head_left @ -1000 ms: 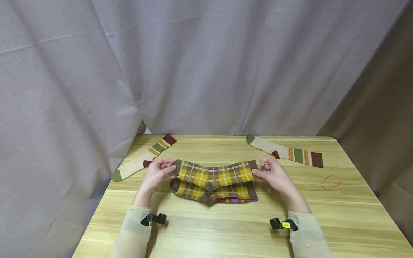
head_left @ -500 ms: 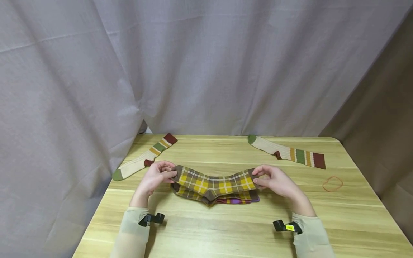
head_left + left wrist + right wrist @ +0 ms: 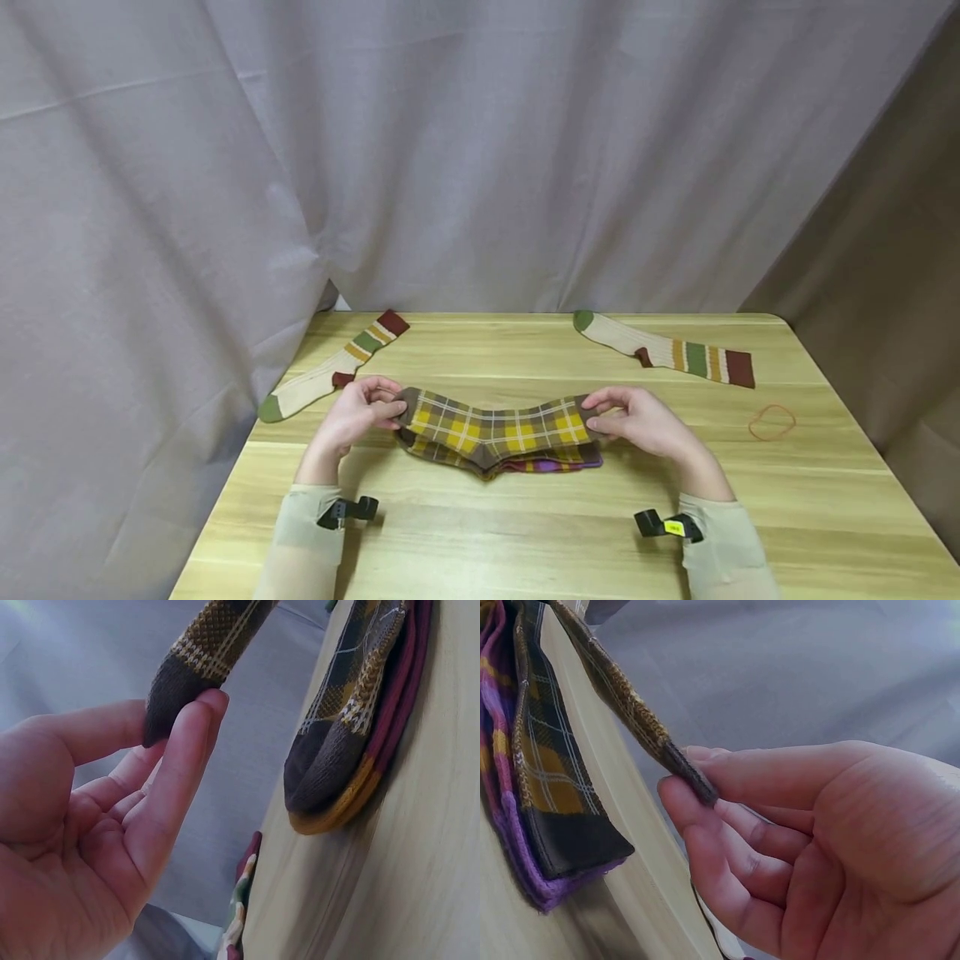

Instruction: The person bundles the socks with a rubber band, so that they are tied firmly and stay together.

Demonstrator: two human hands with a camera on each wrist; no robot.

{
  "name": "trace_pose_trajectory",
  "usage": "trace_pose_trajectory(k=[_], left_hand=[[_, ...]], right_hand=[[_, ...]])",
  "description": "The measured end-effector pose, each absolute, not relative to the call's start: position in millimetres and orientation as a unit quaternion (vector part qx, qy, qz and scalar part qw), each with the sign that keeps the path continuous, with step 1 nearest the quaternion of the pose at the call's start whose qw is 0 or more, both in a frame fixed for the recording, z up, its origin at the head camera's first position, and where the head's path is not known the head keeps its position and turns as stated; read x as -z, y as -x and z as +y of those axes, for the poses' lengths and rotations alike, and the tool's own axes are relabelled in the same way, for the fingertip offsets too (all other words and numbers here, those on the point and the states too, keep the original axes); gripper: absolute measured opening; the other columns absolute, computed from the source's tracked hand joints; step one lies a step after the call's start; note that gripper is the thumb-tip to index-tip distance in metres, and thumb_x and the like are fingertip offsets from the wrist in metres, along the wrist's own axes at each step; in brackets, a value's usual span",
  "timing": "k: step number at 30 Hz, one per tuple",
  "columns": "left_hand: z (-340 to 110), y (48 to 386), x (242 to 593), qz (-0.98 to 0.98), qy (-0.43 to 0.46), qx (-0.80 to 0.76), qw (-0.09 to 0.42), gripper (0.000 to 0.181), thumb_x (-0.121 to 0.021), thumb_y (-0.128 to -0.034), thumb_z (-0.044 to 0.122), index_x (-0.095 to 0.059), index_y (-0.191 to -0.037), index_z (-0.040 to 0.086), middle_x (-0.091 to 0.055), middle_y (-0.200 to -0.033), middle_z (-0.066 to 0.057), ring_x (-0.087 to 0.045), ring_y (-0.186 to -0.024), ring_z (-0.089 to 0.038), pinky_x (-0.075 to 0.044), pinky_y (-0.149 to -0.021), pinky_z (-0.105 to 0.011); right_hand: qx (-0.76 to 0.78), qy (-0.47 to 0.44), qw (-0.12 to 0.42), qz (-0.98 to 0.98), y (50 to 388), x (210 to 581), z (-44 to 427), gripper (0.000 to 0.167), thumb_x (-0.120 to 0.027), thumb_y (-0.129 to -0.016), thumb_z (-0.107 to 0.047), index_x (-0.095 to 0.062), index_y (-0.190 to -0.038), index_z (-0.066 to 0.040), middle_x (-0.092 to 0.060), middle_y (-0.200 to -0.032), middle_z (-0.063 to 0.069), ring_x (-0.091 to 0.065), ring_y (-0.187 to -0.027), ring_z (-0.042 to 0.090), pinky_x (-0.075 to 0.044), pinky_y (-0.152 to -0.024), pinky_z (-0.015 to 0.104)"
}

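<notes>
A yellow and brown plaid sock (image 3: pixel 491 429) is stretched sideways between both hands, its middle sagging. The left hand (image 3: pixel 360 417) pinches its dark toe (image 3: pixel 176 694) between thumb and fingers. At the other end the right hand (image 3: pixel 637 421) pinches the brown cuff (image 3: pixel 690 776). Beneath it a second plaid sock (image 3: pixel 555 757) lies on top of socks with purple, maroon and mustard parts (image 3: pixel 551 466). Both wrist views show a gap between the held sock and this pile; the head view hides much of the lower plaid sock.
On the wooden table (image 3: pixel 480 533), a cream striped sock (image 3: pixel 330 371) lies at the back left and a matching striped sock (image 3: pixel 667 348) at the back right. An orange rubber band (image 3: pixel 772 422) lies on the right. Grey curtain (image 3: pixel 480 150) hangs behind the table.
The held plaid sock has come down closer over the pile, covering more of the lower plaid sock, and its middle sags more. Between the last two frames little moves.
</notes>
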State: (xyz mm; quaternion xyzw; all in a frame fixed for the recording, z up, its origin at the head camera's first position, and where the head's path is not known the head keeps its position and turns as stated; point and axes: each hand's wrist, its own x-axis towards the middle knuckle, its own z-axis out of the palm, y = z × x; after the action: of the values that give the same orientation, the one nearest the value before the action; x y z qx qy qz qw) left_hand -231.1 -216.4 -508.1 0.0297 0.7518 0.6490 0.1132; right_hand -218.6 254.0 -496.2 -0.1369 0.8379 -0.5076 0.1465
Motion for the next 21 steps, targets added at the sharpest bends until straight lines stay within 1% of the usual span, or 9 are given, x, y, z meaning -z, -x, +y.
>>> trace_pose_trajectory(k=[8,11,15,21], left_hand=[[-216.3,230.1,508.1,0.753,-0.034,-0.644,0.128,0.027,-0.074,-0.0944,-0.007,-0.063,-0.119,-0.01,-0.068,-0.097,-0.014,-0.072,-0.078,-0.022,-0.066,-0.075,-0.039],[-216.3,231.0,510.1,0.76,-0.033,-0.636,0.131,0.026,-0.074,-0.0941,-0.007,-0.063,-0.118,-0.009,-0.068,-0.096,-0.014,-0.072,-0.078,-0.021,-0.066,-0.076,-0.04],[-216.3,231.2,512.9,0.769,-0.032,-0.624,0.134,0.026,-0.075,-0.0934,-0.007,-0.063,-0.117,-0.009,-0.069,-0.096,-0.014,-0.071,-0.076,-0.022,-0.066,-0.077,-0.044],[-216.4,229.4,512.9,0.778,-0.028,-0.613,0.135,0.028,-0.076,-0.0919,-0.006,-0.064,-0.117,-0.009,-0.069,-0.096,-0.016,-0.071,-0.075,-0.024,-0.066,-0.076,-0.044]], right_hand=[[0.505,0.138,0.158,0.837,220.5,499.2,254.5,0.03,-0.077,-0.097,-0.007,-0.069,-0.123,0.004,-0.07,-0.108,0.014,-0.075,-0.086,0.023,-0.064,-0.076,0.039],[0.496,0.14,0.155,0.843,221.4,502.3,253.1,0.028,-0.077,-0.097,-0.007,-0.069,-0.121,0.003,-0.07,-0.107,0.013,-0.074,-0.083,0.024,-0.063,-0.072,0.036],[0.481,0.141,0.149,0.852,222.0,504.8,250.6,0.026,-0.079,-0.095,-0.008,-0.07,-0.119,0.0,-0.07,-0.106,0.012,-0.07,-0.078,0.026,-0.058,-0.065,0.035],[0.471,0.141,0.149,0.858,223.2,509.1,248.6,0.025,-0.08,-0.095,-0.008,-0.071,-0.118,-0.002,-0.07,-0.106,0.011,-0.069,-0.081,0.023,-0.057,-0.064,0.032]])
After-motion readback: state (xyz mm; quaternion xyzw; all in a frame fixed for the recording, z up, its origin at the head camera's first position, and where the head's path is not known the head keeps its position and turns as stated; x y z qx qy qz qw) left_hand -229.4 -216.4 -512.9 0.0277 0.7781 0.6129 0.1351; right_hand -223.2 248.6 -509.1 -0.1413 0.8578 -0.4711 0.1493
